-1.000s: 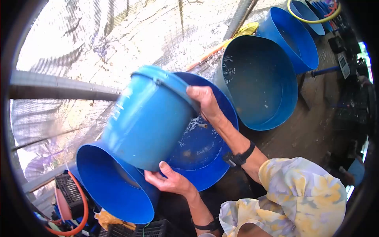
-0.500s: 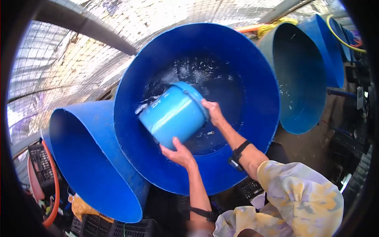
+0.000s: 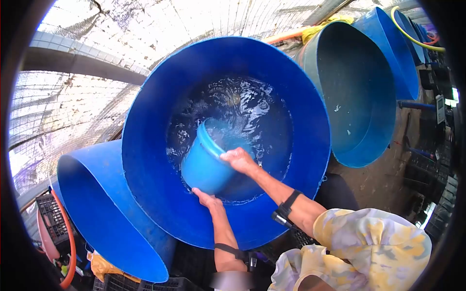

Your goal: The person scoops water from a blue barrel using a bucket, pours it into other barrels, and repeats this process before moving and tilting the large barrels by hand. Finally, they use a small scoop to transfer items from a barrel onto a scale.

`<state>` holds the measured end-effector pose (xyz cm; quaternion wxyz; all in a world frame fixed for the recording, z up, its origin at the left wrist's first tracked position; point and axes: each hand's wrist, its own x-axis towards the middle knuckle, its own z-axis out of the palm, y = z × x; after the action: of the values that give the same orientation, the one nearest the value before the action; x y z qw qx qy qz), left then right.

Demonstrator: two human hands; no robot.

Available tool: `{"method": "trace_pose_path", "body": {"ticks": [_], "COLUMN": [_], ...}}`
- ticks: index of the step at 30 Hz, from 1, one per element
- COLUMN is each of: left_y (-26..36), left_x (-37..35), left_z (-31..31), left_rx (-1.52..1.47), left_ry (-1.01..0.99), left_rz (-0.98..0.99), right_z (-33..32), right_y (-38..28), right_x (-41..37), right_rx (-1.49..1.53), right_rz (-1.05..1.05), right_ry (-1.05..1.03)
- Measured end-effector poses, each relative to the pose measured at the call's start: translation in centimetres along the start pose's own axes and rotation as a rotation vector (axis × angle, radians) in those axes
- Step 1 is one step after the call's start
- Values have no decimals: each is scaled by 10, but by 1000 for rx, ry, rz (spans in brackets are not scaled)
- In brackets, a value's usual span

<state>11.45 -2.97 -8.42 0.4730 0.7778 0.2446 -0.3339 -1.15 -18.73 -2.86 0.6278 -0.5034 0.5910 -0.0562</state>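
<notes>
A light blue bucket (image 3: 204, 162) lies tilted in the water (image 3: 264, 126) at the bottom of a large round blue tub (image 3: 301, 97). Its mouth faces up and to the right, and water splashes at the opening. My right hand (image 3: 239, 161) grips the bucket's rim on the near right side. Beneath the bucket's base my left hand (image 3: 208, 198) supports it, with the thumb on the wall and the other fingers partly hidden. Each of my wrists wears a black strap.
To the left another blue tub (image 3: 107, 208) leans on its side, beside an orange hose (image 3: 71, 237) and black crates (image 3: 52, 213). A grey-green tub (image 3: 359, 92) and more blue tubs (image 3: 391, 53) stand on the right. A mesh wall (image 3: 63, 111) runs behind.
The bucket has turned from mouth-away to mouth-up and dipped lower into the water, which now ripples and splashes. Both hands have moved with it. The camera view has shifted slightly.
</notes>
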Motion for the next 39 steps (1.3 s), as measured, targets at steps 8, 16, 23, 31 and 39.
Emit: {"method": "trace_pose_path", "body": {"ticks": [8,16,23,31,39], "left_y": [-13,86,225,339,332], "left_x": [-77,-251,-347,-511,-599], "left_z": [-3,28,41,97,85], "left_rx": [-940,-775,-266,38,440], "left_ry": [-418,-439,-516,-411,-187], "left_rz": [-604,-582,91,1311,2291], "right_z": [6,-119,-256,-348,-353], "right_y": [-98,-243,-320,-327,-314], "right_x": [-93,-158,-144,-135,-150], "right_rx": [-532,-504,-37,1271,1809], "right_rz": [-458,-746,-689,-599,-832], "right_ry": [83,189,288,144,-264]}}
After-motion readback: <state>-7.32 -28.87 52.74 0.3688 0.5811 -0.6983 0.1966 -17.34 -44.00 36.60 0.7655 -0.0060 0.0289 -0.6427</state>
